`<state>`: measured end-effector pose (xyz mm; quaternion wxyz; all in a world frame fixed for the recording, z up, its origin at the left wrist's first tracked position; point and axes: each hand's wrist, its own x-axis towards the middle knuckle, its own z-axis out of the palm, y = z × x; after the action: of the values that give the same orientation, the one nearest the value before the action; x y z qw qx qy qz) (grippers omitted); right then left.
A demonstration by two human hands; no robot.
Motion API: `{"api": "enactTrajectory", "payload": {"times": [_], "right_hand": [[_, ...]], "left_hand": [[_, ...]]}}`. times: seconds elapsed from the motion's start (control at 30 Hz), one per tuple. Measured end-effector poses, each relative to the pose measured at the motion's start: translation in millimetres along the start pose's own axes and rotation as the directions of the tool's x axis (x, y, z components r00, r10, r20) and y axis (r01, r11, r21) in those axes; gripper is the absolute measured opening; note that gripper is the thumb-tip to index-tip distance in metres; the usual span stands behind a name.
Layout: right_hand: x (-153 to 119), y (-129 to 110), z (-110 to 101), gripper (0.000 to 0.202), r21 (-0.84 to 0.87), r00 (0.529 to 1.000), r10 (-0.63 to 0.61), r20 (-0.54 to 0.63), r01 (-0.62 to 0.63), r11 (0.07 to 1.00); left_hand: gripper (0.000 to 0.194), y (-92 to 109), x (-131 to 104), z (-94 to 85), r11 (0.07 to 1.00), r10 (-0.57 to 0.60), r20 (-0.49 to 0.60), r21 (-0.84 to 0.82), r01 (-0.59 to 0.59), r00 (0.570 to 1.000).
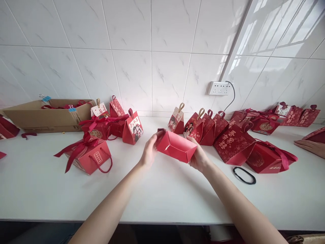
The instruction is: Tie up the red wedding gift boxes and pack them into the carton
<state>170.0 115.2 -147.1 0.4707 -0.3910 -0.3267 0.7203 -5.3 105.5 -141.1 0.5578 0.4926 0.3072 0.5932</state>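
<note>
Held up above the white table is a red paper gift box (175, 146), its plain rectangular face with folded flaps turned towards me. My left hand (150, 150) grips its left end, and my right hand (198, 155) grips the right end. The fingers behind the box are partly hidden. Just beyond it stand a small red and white gift box (176, 120) with a ribbon loop and a row of similar red boxes (207, 127). Left of my left hand, a red box with a couple picture (133, 128) stands upright.
A ribbon-tied box with rope handle (88, 152) sits front left, a cardboard carton (48, 117) behind it. At right are a large red box (233, 144), a ribboned box (269, 156) and a black band (244, 175). Another person's hand (311, 147) rests at the right edge.
</note>
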Motion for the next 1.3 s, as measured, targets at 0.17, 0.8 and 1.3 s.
{"api": "enactTrajectory", "payload": {"times": [0.17, 0.8, 1.3], "right_hand": [[-4.7, -3.3, 2.9, 0.031, 0.101, 0.999, 0.024, 0.037, -0.028, 0.995], [-10.1, 1.5, 11.8, 0.027, 0.044, 0.989, 0.002, 0.151, -0.009, 0.999], [-9.0, 2.2, 12.6, 0.019, 0.052, 0.983, 0.056, 0.172, -0.065, 0.997]], "left_hand": [[0.056, -7.0, 0.1, -2.4, 0.989, 0.079, -0.025, 0.126, -0.075, 0.997], [0.057, -4.9, -2.0, 5.5, 0.961, 0.167, -0.159, 0.245, -0.125, 0.973], [0.051, -3.4, -2.3, 4.6, 0.956, 0.194, -0.185, 0.256, -0.143, 0.963]]}}
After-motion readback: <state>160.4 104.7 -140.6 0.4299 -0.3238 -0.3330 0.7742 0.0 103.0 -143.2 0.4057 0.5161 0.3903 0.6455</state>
